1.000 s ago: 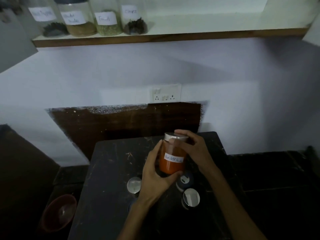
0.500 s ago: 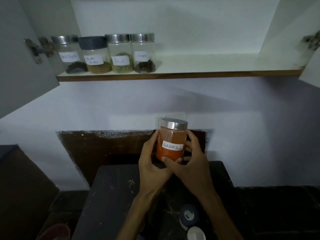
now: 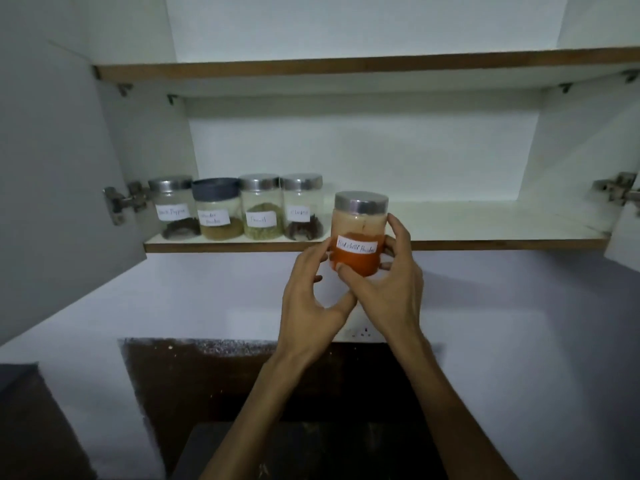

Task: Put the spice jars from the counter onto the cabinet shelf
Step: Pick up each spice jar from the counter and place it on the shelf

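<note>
A glass jar of red chilli powder (image 3: 358, 230) with a steel lid and a white label is held up in front of the edge of the cabinet shelf (image 3: 485, 233). My right hand (image 3: 391, 282) grips its lower half from the right and below. My left hand (image 3: 311, 292) touches its left side with the fingertips. Several labelled spice jars stand in a row at the shelf's left end; the nearest is the cloves jar (image 3: 303, 207), just left of the held jar.
The cabinet's left door (image 3: 52, 188) hangs open, and a right door edge (image 3: 627, 230) shows at the frame border. An upper shelf (image 3: 346, 65) lies above. The shelf surface right of the held jar is bare. Below are a wall socket (image 3: 363, 332) and the dark counter (image 3: 311, 452).
Both hands have lifted the red chilli jar from counter height up to the shelf edge. My view has tilted upward, so the counter jars have left the frame.
</note>
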